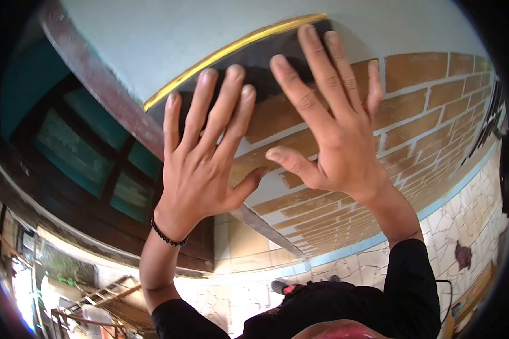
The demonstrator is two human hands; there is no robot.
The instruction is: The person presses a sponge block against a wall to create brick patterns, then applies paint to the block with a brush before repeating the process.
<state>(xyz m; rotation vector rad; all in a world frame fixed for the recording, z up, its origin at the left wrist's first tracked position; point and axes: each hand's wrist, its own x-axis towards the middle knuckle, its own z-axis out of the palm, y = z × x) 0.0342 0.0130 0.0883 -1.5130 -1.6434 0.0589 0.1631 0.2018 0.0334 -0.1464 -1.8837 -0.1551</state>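
A long black strip with a yellow upper edge (232,46) lies along the painted wall, just above the brick pattern. Both my hands are raised in front of it, backs toward me. My left hand (195,161) has its fingers spread, with the tips overlapping the lower left part of the black strip (263,59). A black beaded bracelet (167,234) circles that wrist. My right hand (339,133) is spread too, its middle fingertips over the strip's right end and its thumb over the bricks. Nothing is gripped in either hand.
The wall is grey above (379,28) and brown brick-patterned below (418,70). To the left is a dark-framed door or window (116,169) with teal panes. Cracked-stone flooring (452,226) carries a dark red cloth-like item (463,255). Wooden furniture (104,294) stands lower left.
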